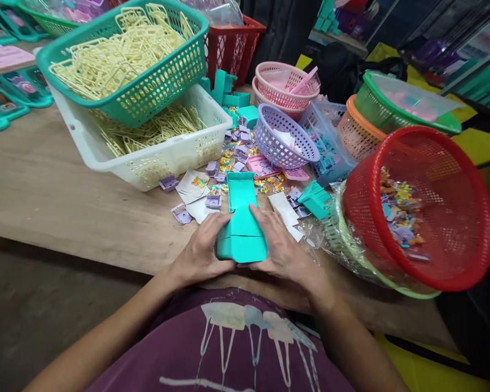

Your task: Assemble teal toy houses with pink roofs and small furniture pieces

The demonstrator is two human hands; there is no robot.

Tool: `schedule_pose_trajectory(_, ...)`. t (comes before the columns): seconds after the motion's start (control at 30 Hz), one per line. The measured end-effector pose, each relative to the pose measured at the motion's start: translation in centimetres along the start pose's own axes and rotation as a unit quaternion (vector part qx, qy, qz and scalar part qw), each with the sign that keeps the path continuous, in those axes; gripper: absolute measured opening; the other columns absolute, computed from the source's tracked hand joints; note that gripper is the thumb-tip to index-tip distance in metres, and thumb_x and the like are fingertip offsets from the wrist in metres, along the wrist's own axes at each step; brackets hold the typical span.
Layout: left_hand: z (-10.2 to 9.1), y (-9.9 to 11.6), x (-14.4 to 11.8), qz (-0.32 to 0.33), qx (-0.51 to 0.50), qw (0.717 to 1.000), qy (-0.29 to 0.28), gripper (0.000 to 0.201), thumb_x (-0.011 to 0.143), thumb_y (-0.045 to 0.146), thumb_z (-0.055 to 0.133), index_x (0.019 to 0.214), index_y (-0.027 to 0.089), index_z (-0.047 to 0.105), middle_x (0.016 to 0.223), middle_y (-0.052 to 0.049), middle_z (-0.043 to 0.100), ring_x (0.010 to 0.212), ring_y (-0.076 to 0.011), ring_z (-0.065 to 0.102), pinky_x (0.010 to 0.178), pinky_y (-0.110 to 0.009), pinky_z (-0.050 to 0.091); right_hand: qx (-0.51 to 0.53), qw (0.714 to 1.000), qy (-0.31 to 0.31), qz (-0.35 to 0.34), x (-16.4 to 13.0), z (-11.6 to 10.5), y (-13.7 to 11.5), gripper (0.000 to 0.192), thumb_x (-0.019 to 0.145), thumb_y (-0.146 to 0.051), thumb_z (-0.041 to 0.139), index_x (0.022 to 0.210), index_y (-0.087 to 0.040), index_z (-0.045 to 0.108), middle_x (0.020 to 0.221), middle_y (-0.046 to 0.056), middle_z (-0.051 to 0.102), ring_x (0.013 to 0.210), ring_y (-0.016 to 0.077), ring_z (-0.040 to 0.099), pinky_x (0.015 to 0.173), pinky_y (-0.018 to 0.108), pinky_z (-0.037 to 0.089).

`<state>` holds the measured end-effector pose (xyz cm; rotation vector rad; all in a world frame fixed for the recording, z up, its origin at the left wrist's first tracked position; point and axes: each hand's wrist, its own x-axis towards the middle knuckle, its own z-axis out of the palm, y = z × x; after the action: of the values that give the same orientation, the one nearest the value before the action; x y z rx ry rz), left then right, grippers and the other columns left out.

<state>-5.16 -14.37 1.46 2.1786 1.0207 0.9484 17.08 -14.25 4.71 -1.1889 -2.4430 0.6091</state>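
Note:
Both of my hands grip a teal plastic piece (242, 234) at the table's front edge. My left hand (206, 245) wraps its left side, with the thumb along the upper edge. On the opposite side my right hand (283, 247) is closed on the same piece, its thumb resting on top. A flat panel with a raised far lip extends away from me; the undersides and most fingers are hidden. Just beyond lie small purple plastic parts (213, 202), white paper pieces (193, 186) and tiny colourful bits. Another teal part (313, 199) lies to the right.
A teal basket (163, 81) of pale yellow frames sits on a white basket (167, 158) at left. At right, a red basket (433, 218) leans with mixed small parts inside. A purple basket (286, 136) and pink baskets (288, 84) stand behind on the wooden table (85, 212).

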Motion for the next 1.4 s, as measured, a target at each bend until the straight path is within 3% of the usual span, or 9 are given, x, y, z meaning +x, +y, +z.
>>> schedule_pose_trajectory(0.13, -1.7, 2.1, 1.2, 0.041, 0.071, 0.997, -0.003, 0.077, 0.073, 0.037, 0.075, 0.138, 0.017, 0.039, 0.124, -0.015, 0.054, 0.114, -0.0317, 0.053, 0.096, -0.048, 0.047, 0.074, 0.997, 0.023, 0.026, -0.7, 0.5, 1.1, 0.132, 0.06, -0.07, 0.078, 0.157, -0.021, 0.004, 0.158, 0.017, 0.022, 0.147, 0.0362, 0.023, 0.118, 0.055, 0.027)
schedule_pose_trajectory(0.27, -0.4, 2.3, 1.4, 0.038, 0.102, 0.994, -0.033, 0.076, 0.075, 0.035, 0.071, 0.14, 0.014, 0.037, 0.126, -0.017, 0.052, 0.114, -0.033, 0.052, 0.093, -0.049, 0.048, 0.051, 0.997, 0.045, 0.026, -1.3, -0.5, -0.6, 0.133, 0.058, -0.076, 0.076, 0.156, -0.018, 0.007, 0.158, 0.018, 0.02, 0.148, 0.0345, 0.019, 0.12, 0.054, 0.026)
schedule_pose_trajectory(0.4, 1.2, 2.0, 1.7, 0.065, 0.053, 0.996, -0.007, 0.073, 0.081, 0.044, 0.065, 0.139, 0.011, 0.035, 0.127, -0.021, 0.053, 0.116, -0.0337, 0.052, 0.097, -0.049, 0.048, 0.0, 0.995, 0.092, -0.029, -0.1, -0.3, -1.3, 0.102, 0.073, -0.069, 0.069, 0.148, -0.011, 0.031, 0.143, 0.021, 0.043, 0.138, 0.0327, 0.037, 0.116, 0.052, 0.034)
schedule_pose_trajectory(0.57, 1.7, 2.3, 2.0, 0.074, 0.079, 0.994, 0.005, 0.061, 0.084, 0.033, 0.059, 0.136, 0.01, 0.037, 0.122, -0.02, 0.058, 0.11, -0.0326, 0.057, 0.094, -0.048, 0.05, -0.01, 0.973, 0.213, -0.092, 0.8, 1.3, 0.0, 0.055, 0.091, -0.046, 0.052, 0.132, -0.011, 0.052, 0.119, 0.018, 0.059, 0.119, 0.0322, 0.054, 0.103, 0.054, 0.047)
schedule_pose_trajectory(0.77, 1.5, 2.5, 2.3, 0.07, 0.086, 0.994, 0.009, 0.061, 0.084, 0.035, 0.062, 0.136, 0.013, 0.038, 0.123, -0.019, 0.058, 0.112, -0.0326, 0.057, 0.095, -0.048, 0.05, 0.027, 0.962, 0.253, -0.101, 0.8, 2.1, 0.4, 0.043, 0.092, -0.028, 0.043, 0.13, -0.013, 0.055, 0.118, 0.016, 0.061, 0.12, 0.0306, 0.054, 0.102, 0.054, 0.048)
schedule_pose_trajectory(0.9, 1.5, 1.7, 1.3, 0.029, -0.006, 0.999, 0.012, 0.072, 0.08, 0.033, 0.07, 0.14, 0.018, 0.033, 0.135, -0.017, 0.048, 0.129, -0.0318, 0.047, 0.108, -0.05, 0.042, 0.009, 0.977, 0.208, -0.041, 0.4, 1.1, -0.4, 0.047, 0.094, -0.042, 0.045, 0.133, -0.017, 0.054, 0.122, 0.014, 0.061, 0.123, 0.0297, 0.053, 0.105, 0.053, 0.046)
schedule_pose_trajectory(1.03, 2.6, 0.4, -0.8, -0.043, -0.081, 0.996, 0.019, 0.093, 0.073, 0.039, 0.077, 0.146, 0.018, 0.023, 0.144, -0.019, 0.04, 0.134, -0.0339, 0.042, 0.111, -0.052, 0.039, -0.102, 0.99, 0.1, -0.006, 0.3, -0.2, -2.6, 0.086, 0.081, -0.071, 0.056, 0.142, -0.011, 0.044, 0.136, 0.02, 0.054, 0.131, 0.0359, 0.045, 0.116, 0.059, 0.029)
schedule_pose_trajectory(1.27, 4.1, 0.2, -0.9, -0.078, -0.079, 0.993, 0.04, 0.04, 0.083, 0.025, 0.061, 0.119, 0.019, 0.044, 0.111, -0.009, 0.059, 0.1, -0.0233, 0.06, 0.087, -0.039, 0.053, -0.215, 0.976, -0.007, -0.02, 2.8, 0.7, -5.1, 0.076, 0.087, -0.076, 0.039, 0.108, -0.007, 0.061, 0.1, 0.018, 0.062, 0.099, 0.033, 0.056, 0.089, 0.049, 0.049)
schedule_pose_trajectory(1.4, 4.1, 0.2, -0.6, -0.106, -0.065, 0.991, 0.046, 0.042, 0.083, 0.029, 0.062, 0.119, 0.02, 0.043, 0.108, -0.008, 0.06, 0.096, -0.0233, 0.061, 0.083, -0.038, 0.054, -0.176, 0.984, 0.004, -0.026, 3.1, -0.1, -4.6, 0.076, 0.085, -0.078, 0.039, 0.109, -0.01, 0.061, 0.103, 0.016, 0.062, 0.101, 0.0314, 0.056, 0.092, 0.048, 0.049)
